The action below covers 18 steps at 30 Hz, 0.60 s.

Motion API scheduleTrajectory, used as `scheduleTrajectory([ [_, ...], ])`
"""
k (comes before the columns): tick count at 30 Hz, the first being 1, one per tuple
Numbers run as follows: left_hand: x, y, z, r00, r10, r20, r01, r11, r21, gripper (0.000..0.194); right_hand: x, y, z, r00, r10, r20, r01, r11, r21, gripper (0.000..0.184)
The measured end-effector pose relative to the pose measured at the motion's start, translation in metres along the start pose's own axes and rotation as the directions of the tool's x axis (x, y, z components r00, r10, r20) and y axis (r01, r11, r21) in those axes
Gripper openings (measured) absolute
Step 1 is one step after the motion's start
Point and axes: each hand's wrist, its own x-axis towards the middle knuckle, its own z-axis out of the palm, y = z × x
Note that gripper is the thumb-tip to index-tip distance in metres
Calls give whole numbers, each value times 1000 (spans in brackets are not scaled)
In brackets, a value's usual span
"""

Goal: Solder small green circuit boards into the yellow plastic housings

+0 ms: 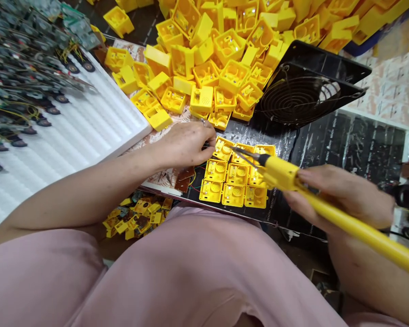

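My left hand [184,145] pinches something small and dark at its fingertips, right beside the top-left housing of a block of yellow plastic housings [236,179]. The housings lie open side up in rows. My right hand [341,195] is shut around the handle of a yellow soldering iron [282,175]. The iron's thin metal tip points left and reaches over the top row, close to my left fingertips. The contact point is hidden behind my left hand and the iron.
A large heap of loose yellow housings [207,59] lies ahead. A wire-guarded fan [300,97] stands on the right of it. To the left is a white ribbed foam tray [88,131] holding wired parts. A small pile of yellow pieces [136,215] sits by my pink-clothed lap [157,272].
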Motion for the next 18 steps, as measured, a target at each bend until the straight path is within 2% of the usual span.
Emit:
scheduleTrajectory([
  [2, 1, 4, -3, 1000, -16, 22, 16, 999, 35, 23, 6, -2, 20, 992, -123, -40, 124, 992, 12, 15],
  [5, 1, 9, -7, 999, -8, 38, 5, 998, 68, 24, 13, -6, 36, 975, -207, -75, 208, 978, 6, 17],
  [12, 6, 13, -12, 997, -20, 69, 10, 990, 142, 22, 16, -13, 35, 978, -206, 8, 206, 978, -38, 23],
  [15, 7, 15, -14, 996, -34, 79, 24, 992, 125, 21, 17, -16, 33, 969, -247, 13, 247, 969, -24, 23],
  [18, 6, 17, -16, 994, -45, 96, 34, 992, 121, 22, 17, -18, 31, 971, -235, 31, 236, 971, -27, 25],
])
